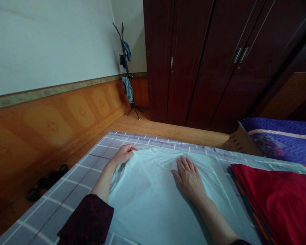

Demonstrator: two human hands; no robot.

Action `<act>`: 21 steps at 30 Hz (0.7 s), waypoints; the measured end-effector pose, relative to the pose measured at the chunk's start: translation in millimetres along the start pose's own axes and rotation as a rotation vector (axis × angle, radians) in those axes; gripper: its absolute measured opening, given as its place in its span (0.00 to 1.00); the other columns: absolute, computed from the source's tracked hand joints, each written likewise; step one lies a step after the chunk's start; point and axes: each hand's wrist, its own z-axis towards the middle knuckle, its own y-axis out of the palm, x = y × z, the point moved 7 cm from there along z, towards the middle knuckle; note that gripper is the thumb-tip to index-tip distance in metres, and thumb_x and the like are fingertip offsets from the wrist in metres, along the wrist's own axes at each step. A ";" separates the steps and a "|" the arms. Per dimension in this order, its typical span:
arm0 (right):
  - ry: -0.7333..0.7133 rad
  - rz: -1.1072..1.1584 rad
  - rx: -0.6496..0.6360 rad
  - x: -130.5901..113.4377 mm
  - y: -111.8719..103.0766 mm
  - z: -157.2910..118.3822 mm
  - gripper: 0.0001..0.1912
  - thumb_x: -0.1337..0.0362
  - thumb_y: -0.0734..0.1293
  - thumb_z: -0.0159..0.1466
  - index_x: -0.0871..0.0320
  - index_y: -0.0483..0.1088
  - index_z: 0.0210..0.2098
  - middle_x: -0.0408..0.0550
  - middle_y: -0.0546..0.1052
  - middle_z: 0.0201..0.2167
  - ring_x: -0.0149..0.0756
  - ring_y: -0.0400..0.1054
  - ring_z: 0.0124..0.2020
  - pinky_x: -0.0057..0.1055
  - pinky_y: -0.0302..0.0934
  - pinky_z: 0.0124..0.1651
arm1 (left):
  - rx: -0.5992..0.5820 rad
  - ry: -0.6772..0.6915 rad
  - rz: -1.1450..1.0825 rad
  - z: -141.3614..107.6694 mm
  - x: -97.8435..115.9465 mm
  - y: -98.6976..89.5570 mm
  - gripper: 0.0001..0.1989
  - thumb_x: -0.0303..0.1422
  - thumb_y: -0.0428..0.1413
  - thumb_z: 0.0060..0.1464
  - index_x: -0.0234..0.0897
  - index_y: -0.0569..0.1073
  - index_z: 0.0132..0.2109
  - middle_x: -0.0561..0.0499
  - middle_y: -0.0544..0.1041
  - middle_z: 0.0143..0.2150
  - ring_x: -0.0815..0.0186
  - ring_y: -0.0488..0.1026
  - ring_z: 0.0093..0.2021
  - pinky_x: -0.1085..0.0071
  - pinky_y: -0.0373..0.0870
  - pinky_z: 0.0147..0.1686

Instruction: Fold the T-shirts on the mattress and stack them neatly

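Head view: white shirt (153,200) lies flat on grey checked sheet (66,194). Left hand (123,154) pinches its top edge; right hand (190,178) is open, palm down on the cloth. Risk: uneven pull skews the shirt or creases it against the red cloth (275,200) beside it.

Grey checked bedsheet (66,190) leaves passage left of the white T-shirt (148,204), while folded red cloth (270,197) blocks the right.

Two hands (123,154) (190,180), one white shirt (153,197), one coat stand (128,73), three garments (127,89) hanging.
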 end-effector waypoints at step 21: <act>0.006 0.030 -0.016 -0.6 -1.2 0.2 0.27 0.58 0.55 0.67 0.67 0.60 0.60 0.58 0.59 0.63 0.50 0.48 0.65 0.46 0.44 0.63 | 0.014 0.300 0.493 -6.3 43.4 57.6 0.18 0.25 0.46 0.55 0.40 0.74 0.49 0.48 0.75 0.49 0.61 0.68 0.53 0.65 0.60 0.56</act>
